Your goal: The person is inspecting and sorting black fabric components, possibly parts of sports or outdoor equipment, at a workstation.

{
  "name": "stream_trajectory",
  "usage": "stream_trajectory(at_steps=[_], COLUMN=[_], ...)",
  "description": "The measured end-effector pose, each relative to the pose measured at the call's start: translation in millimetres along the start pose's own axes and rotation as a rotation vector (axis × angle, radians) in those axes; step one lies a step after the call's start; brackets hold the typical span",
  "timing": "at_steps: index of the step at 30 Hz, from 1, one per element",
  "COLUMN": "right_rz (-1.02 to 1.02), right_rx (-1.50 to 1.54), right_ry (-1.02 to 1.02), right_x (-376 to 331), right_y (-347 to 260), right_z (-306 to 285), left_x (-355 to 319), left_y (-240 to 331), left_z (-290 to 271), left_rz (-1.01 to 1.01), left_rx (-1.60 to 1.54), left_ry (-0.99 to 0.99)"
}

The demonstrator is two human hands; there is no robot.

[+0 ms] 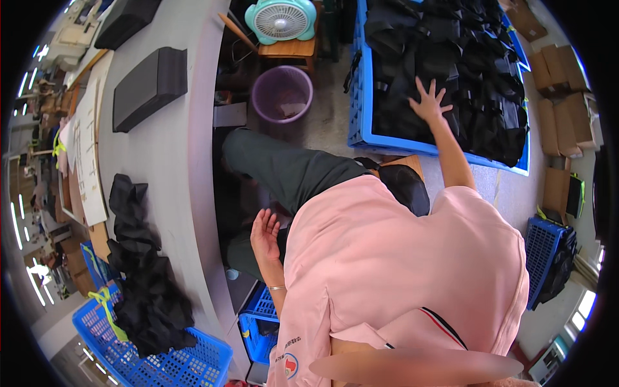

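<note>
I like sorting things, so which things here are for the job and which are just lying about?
Probably for the job:
black fabric pieces, with the outspread right hand over them
large blue plastic crate holding those pieces

Probably just lying about:
turquoise fan
wooden stool by the fan
purple bin

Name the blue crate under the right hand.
The large crate at upper right, heaped with black pieces: the right hand is spread over it, not over the other blue crates.

The top edge cuts off the blue crate point(363, 122), whose floor lies hidden beneath heaped black pieces point(480, 84).
</note>
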State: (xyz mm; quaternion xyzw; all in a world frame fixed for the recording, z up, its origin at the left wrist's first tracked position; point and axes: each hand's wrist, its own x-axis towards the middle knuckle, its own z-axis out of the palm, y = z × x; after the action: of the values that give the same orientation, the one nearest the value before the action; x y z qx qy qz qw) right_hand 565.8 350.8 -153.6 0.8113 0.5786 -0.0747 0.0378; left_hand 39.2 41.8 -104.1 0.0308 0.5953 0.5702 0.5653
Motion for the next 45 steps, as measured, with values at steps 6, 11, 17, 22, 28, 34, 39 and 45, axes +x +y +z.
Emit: stream_trajectory(at_steps=[6,11,17,22,28,34,39,45], right_rz=[-0.100,-0.077,-0.042,-0.078,-0.949,-1.411,-1.595,-1.613], right_rx=[-0.174,-0.182,-0.210,-0.411,0.254,0.393,0.558,0.766], right_ry=[-0.002,-0.221,-0.228,0.066,0.142,0.055,0.016,-0.171], right_x=[-32.5,18.6,14.9,-11.6,-85.7,-194.0,-243.7,-283.7], right_y=[6.2,21.8,12.6,-78.8,-234.8,-360.5,-425.9,-477.6], right_z=[56.6,73.4,2.8,-84.1,-100.7,-99.6,-116.9,-121.4], left_x=[0.5,1.0,-9.3,6.6,86.1,131.4,106.5,49.3], left_y=[-17.3,-21.8,26.9,119.3,262.0,322.8,290.2,190.8], left_z=[-14.4,-12.6,6.5,-1.2,-46.1,-74.6,-55.0,-1.1], left_rz=[-0.092,-0.056,0.205,0.663,1.386,0.962,1.011,0.613], left_rx=[-0.032,-0.029,0.009,0.356,0.921,1.088,0.218,-0.311], left_ry=[0.141,0.163,0.264,0.496,1.005,1.041,0.721,0.485])
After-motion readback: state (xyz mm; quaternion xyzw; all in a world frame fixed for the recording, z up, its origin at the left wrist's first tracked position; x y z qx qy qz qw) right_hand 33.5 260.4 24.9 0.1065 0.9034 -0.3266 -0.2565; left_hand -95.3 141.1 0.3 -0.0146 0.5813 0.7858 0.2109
